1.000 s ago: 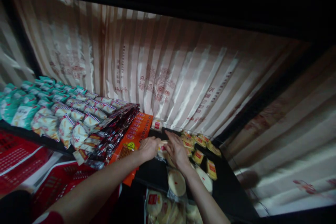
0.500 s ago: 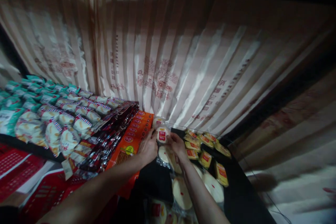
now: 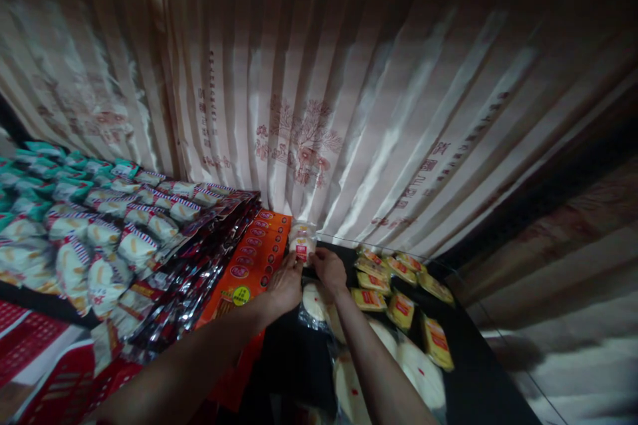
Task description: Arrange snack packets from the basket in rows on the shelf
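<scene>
My left hand and my right hand meet at the back of a black shelf, both closed on a small clear pack of round white cakes with a red label. The pack stands against the striped curtain, on top of another like it. Just below my hands lie more clear packs of round flat cakes. Right of my right hand sit several small yellow packs with red labels.
A shiny striped curtain with red print hangs behind the shelf. Orange flat packs lie left of my hands, then dark foil packs and rows of white and green snack bags. Red baskets stand at lower left.
Both hands lifted a labelled cake pack from the pile and carried it back toward the curtain. The view tilted up and moved closer.
</scene>
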